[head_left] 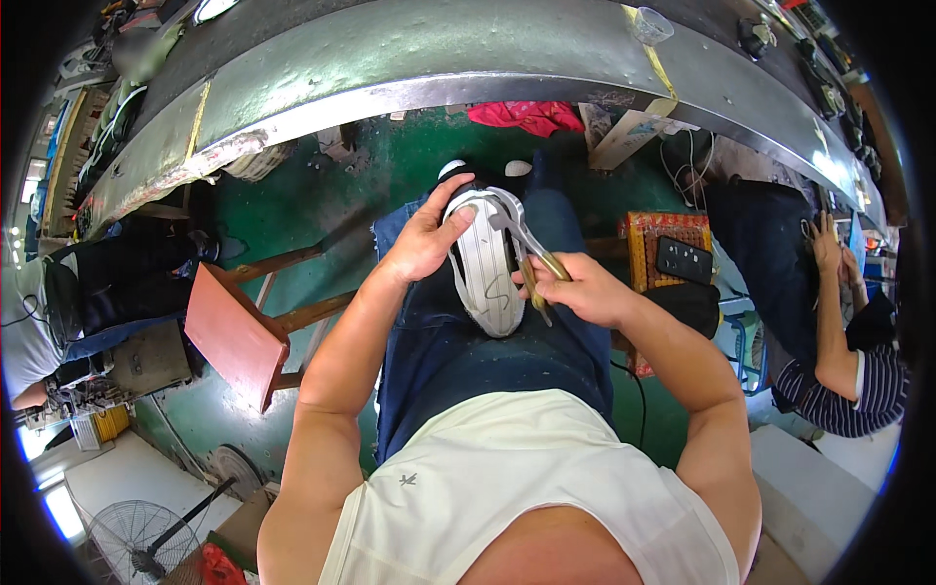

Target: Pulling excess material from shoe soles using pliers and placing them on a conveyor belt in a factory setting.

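Two hands work on one shoe [485, 265], which lies sole-up on your lap, toe pointing away from you. Head view: your left hand [426, 237] clasps the shoe's left edge near the toe, fingers curled over the rim. Your right hand [577, 289], just right of the shoe, is closed around the handles of metal pliers [522, 244]; their tip reaches the shoe's upper right rim. A red stool [234, 334] stands left of the shoe.

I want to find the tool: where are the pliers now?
In the head view, the pliers are right of centre, in the right hand, their tip on the white shoe sole that the left hand steadies.
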